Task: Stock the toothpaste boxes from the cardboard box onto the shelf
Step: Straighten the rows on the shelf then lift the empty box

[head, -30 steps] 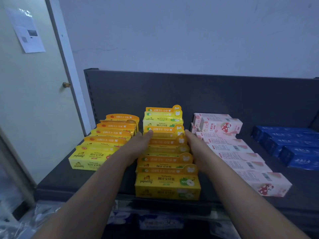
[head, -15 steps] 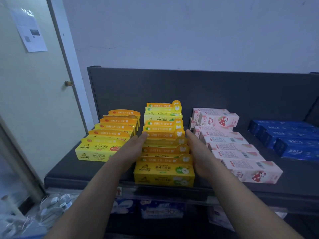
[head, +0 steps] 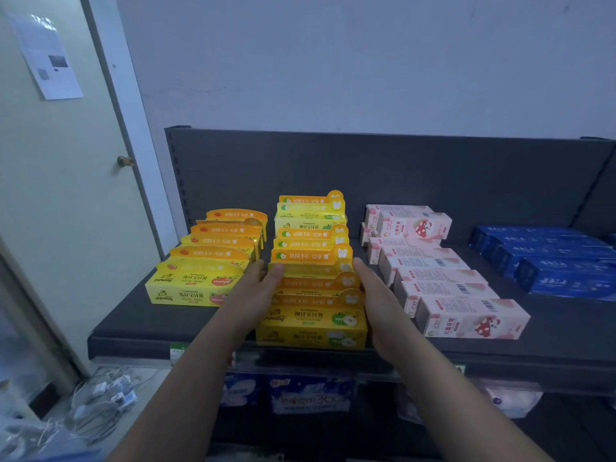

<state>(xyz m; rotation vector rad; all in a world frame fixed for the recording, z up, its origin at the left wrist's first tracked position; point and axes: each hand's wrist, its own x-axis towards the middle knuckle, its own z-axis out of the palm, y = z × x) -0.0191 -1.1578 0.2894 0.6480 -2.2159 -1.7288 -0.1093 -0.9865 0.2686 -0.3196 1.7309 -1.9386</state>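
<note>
**Left hand (head: pixel 255 293) and right hand (head: pixel 378 296) flank the middle row of yellow apple-print toothpaste boxes (head: pixel 311 323)**

From where I stand, the person reaches both bare arms forward over the front edge of the dark grey metal shelf (head: pixel 140 325). The left hand lies along the left side of the middle row and the right hand along its right side. On both hands the fingers (head: pixel 274 271) are straight and close together, flat against the cardboard ends, gripping nothing. The fingertips reach about halfway back along the row.

The boxes in that row stand one behind another, front to back, stacked higher at the rear. Just to their left sits a second row of yellow toothpaste boxes with an orange-red fruit print (head: pixel 196 285), beside the left hand. To the right lies a row of pale pink toothpaste boxes with a strawberry figure (head: pixel 466 320), near the right hand. Farther right, well apart, are dark blue cartons (head: pixel 560 265).

Under the shelf, blue-and-white wrapped packs (head: pixel 310 396) show on a lower level. At the left is a pale door with a brass knob (head: pixel 125 160) and a printed paper sheet (head: pixel 46 56) on it, with a tangle of white cables (head: pixel 100 398) on the floor.
</note>
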